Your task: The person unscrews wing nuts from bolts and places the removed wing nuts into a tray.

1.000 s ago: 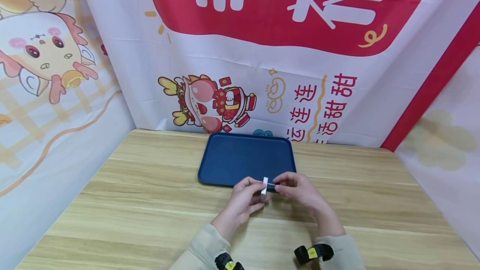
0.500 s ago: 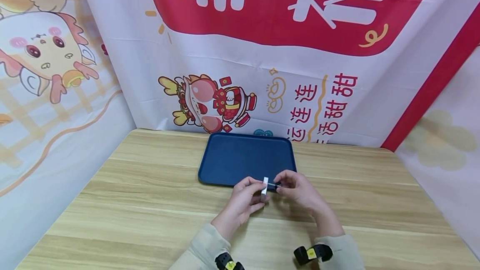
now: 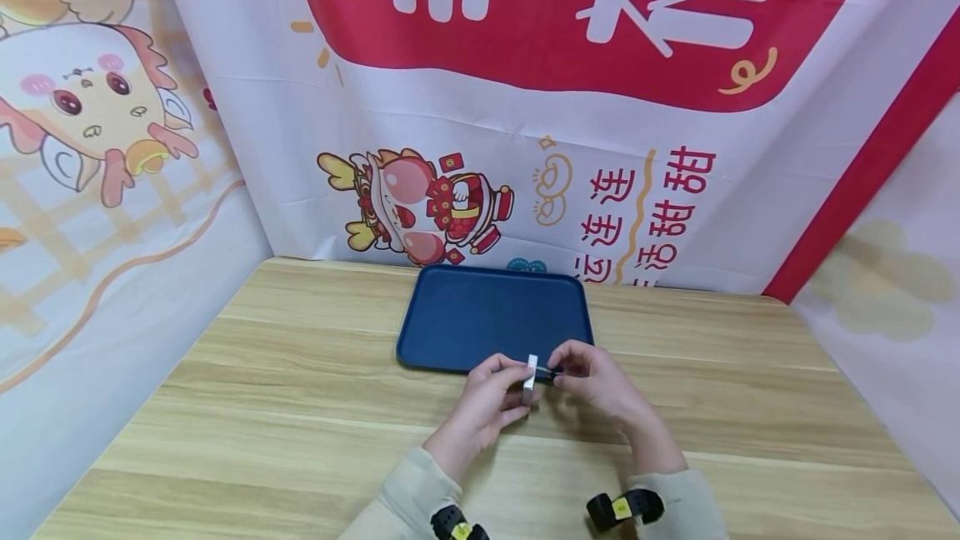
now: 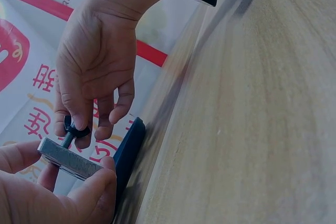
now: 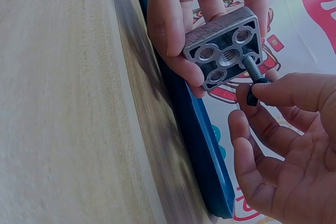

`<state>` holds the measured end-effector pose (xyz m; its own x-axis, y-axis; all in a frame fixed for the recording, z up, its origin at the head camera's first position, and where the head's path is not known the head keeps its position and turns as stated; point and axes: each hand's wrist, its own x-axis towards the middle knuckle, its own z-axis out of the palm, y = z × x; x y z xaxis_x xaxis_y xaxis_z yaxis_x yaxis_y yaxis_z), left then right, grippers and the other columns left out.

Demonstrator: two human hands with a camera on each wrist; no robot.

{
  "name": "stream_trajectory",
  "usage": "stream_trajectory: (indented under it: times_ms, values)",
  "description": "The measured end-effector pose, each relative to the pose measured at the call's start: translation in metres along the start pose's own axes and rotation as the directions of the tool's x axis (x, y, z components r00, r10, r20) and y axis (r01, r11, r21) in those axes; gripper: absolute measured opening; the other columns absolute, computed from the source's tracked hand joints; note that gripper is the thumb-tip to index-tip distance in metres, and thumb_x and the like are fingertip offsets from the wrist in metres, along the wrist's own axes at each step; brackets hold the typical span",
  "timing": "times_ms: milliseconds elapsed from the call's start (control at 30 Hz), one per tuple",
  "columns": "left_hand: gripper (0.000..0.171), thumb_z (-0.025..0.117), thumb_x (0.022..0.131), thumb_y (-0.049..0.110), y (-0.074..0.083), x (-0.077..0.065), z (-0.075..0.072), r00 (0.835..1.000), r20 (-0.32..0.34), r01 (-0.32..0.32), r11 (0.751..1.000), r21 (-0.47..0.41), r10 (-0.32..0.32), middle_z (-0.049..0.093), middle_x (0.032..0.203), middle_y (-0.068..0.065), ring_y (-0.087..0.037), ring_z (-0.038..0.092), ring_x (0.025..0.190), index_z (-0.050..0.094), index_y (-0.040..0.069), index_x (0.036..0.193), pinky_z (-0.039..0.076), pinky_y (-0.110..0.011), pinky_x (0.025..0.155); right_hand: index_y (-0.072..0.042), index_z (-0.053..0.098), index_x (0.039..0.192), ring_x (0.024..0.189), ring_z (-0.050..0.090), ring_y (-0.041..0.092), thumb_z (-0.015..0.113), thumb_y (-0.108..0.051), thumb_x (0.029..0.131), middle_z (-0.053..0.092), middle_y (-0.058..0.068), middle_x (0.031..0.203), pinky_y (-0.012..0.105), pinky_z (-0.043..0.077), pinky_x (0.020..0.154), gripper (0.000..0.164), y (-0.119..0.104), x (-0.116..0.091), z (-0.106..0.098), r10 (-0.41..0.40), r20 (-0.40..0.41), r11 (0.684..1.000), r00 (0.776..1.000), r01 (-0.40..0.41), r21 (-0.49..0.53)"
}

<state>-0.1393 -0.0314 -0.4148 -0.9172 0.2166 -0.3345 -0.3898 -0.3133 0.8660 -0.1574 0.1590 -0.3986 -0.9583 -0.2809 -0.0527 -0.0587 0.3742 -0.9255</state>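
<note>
My left hand holds a small square metal block by its edges, thumb on one side and fingers on the other. The right wrist view shows a larger threaded hole in the block's middle and smaller holes at its corners. A thumbscrew with a black winged head stands in one corner hole, much of its threaded shank outside. My right hand pinches the black head between thumb and forefinger, its other fingers loosely bent. Both hands are above the near edge of a blue tray.
The tray lies on a wood-grain table, close to the back. Behind it hangs a printed cloth with red and white designs, and another patterned cloth covers the left side. Black bands circle both wrists.
The right fingers have shifted slightly on the screw's head, so more of the black head shows than a second ago. The left hand and the block stay almost still.
</note>
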Motion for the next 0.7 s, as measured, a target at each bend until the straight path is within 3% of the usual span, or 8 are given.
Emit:
stream_trajectory:
  times_ms: [267,400,533,700]
  values:
    - [0.009,0.066,0.095,0.019,-0.0002,0.0009,0.0005,1.0,-0.003,0.002,1.0,-0.005,-0.002,0.07,0.103,-0.009,-0.015,0.071,0.079,0.06,0.014,0.098,0.055,-0.041,0.085,0.001,0.059,0.109,0.093,0.055,0.022,0.06,0.003,0.093,0.061,0.016,0.109,0.034,0.047,0.08,0.016,0.0023,0.0007,-0.0023,-0.002,0.015,1.0,1.0,0.001,0.028]
    - [0.009,0.067,0.094,0.019,-0.0002,0.0016,0.0009,1.0,-0.001,-0.003,1.0,-0.011,0.003,0.071,0.101,-0.007,-0.015,0.071,0.078,0.06,0.015,0.097,0.055,-0.041,0.083,0.003,0.056,0.12,0.096,0.057,0.019,0.058,-0.013,0.1,0.062,0.014,0.113,0.036,0.05,0.084,0.026,0.0027,0.0006,-0.0056,0.068,-0.02,0.993,0.997,-0.065,0.101]
    - [0.009,0.067,0.093,0.018,-0.0002,0.0016,0.0012,1.0,-0.006,-0.003,1.0,-0.013,0.003,0.071,0.101,-0.007,-0.014,0.071,0.077,0.061,0.014,0.097,0.056,-0.041,0.084,0.004,0.057,0.12,0.089,0.06,0.017,0.052,-0.03,0.104,0.064,0.008,0.104,0.035,0.052,0.082,0.038,0.0027,0.0018,-0.0075,0.153,-0.059,0.979,0.987,-0.143,0.143]
    - [0.008,0.067,0.093,0.017,-0.0004,0.0017,0.0012,1.0,-0.013,-0.007,1.0,-0.011,0.006,0.071,0.102,-0.008,-0.015,0.071,0.077,0.06,0.014,0.097,0.056,-0.042,0.084,0.004,0.061,0.115,0.079,0.061,0.018,0.048,-0.034,0.105,0.065,0.006,0.087,0.032,0.053,0.071,0.041,0.0043,0.002,-0.0076,0.19,-0.004,0.972,0.982,-0.187,0.14]
